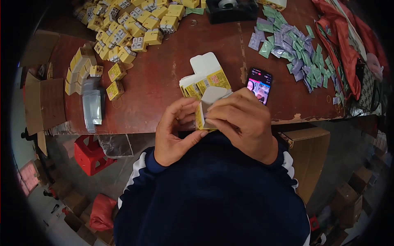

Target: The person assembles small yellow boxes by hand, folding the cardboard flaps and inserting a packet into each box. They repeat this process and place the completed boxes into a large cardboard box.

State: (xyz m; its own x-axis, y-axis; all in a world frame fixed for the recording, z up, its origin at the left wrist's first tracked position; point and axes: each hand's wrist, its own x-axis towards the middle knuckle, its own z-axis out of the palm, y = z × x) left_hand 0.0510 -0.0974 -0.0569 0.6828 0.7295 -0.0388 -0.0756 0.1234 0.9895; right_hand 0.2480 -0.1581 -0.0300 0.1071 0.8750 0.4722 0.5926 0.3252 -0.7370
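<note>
Near the table's front edge I hold a small yellow cardboard box [200,119] with its pale inner flaps standing up. My left hand [174,133] is closed round the box's left side, the thumb along its lower edge. The fingers of my right hand [244,123] are pinched together at the opening and right side of the box; whether they also hold something small inside is hidden. Just beyond lie several flat, unfolded yellow cartons [205,80] with white flaps, stacked loosely. A lit phone [259,87] lies beside my right hand.
Yellow block-like pieces [135,28] are heaped at the back left. Two closed yellow boxes [115,90] and clear plastic sleeves [92,104] lie left. Green and purple sachets [301,53] spread at right. A black tray [232,12] sits at the back; a red stool [88,156] stands below left.
</note>
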